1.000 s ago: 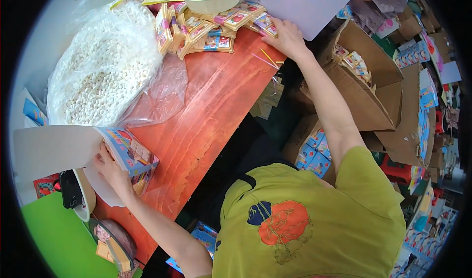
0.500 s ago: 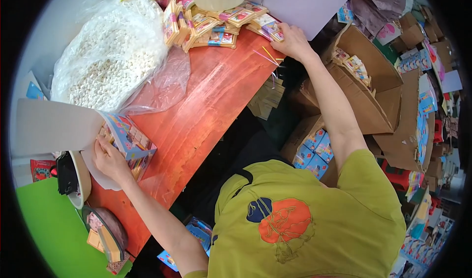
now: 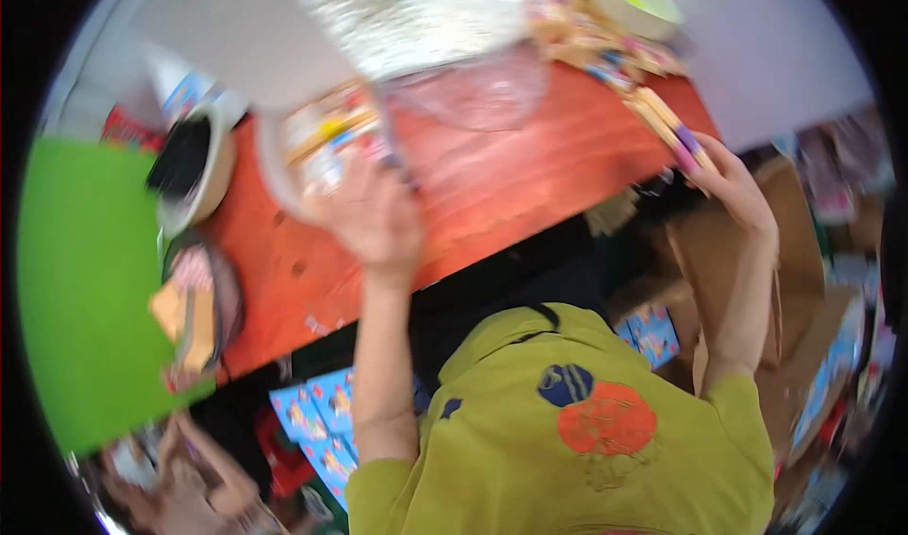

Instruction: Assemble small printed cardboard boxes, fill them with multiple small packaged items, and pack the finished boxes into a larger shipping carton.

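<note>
My right hand point(image 3: 733, 187) grips a pair of flat, tan packs point(image 3: 670, 130) with a purple band, holding them over the right end of the red-brown table point(image 3: 539, 171). My left hand point(image 3: 374, 215) is blurred, its thumb apart from the fingers, and it lies against the near side of an open box point(image 3: 274, 161). Inside that box are tan packs point(image 3: 326, 138) and something yellow. The box's large pale flap point(image 3: 241, 38) stands up at the back. Farther right, a heap of similar tan packs point(image 3: 567, 24) is smeared by motion.
Behind the table's middle lies a clear bag of small white pieces point(image 3: 426, 15). A pale bowl point(image 3: 638, 5) with something bright green stands at the back right. Left are a tub point(image 3: 222, 171) and a dark basket point(image 3: 218, 289). Cardboard boxes point(image 3: 794, 242) stand at right; another person point(image 3: 203, 497) is lower left.
The view has swung left. My right hand has lifted packs from the heap's edge and drawn them nearer. My left hand has shifted from the box's flap edge to its near side.
</note>
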The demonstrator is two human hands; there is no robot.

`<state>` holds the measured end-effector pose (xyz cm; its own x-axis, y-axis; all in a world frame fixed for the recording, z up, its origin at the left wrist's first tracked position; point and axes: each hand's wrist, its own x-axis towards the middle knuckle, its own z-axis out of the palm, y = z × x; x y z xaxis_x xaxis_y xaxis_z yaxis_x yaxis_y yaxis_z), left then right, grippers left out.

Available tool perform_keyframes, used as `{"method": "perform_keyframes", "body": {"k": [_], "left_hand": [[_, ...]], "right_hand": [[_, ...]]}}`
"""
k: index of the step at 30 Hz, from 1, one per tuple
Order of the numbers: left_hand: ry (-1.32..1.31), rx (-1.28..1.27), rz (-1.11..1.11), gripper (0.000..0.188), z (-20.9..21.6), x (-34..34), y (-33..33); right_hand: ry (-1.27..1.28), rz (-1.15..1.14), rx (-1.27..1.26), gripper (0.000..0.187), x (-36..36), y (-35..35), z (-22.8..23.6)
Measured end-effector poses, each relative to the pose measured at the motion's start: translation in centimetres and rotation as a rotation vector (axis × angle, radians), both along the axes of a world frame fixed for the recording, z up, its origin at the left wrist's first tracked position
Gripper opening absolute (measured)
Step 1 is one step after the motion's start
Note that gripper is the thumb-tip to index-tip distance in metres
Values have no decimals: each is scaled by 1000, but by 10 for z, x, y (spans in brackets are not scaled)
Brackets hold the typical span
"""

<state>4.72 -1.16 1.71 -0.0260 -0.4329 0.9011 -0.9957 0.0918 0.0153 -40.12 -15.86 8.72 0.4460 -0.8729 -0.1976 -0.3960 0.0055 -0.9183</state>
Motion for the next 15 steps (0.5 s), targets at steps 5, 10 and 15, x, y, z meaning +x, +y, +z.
{"method": "perform_keyframes", "body": {"k": [5,10,15], "left_hand": [[137,-41,172,24,-2,-7,30],[561,-161,218,46,5,32,14],[919,-110,203,43,3,47,1]], "right_hand": [[-8,496,-333,78,132,-23,65],[282,707,-601,58,286,-26,117],[372,831,-893,58,396,-35,86]]}}
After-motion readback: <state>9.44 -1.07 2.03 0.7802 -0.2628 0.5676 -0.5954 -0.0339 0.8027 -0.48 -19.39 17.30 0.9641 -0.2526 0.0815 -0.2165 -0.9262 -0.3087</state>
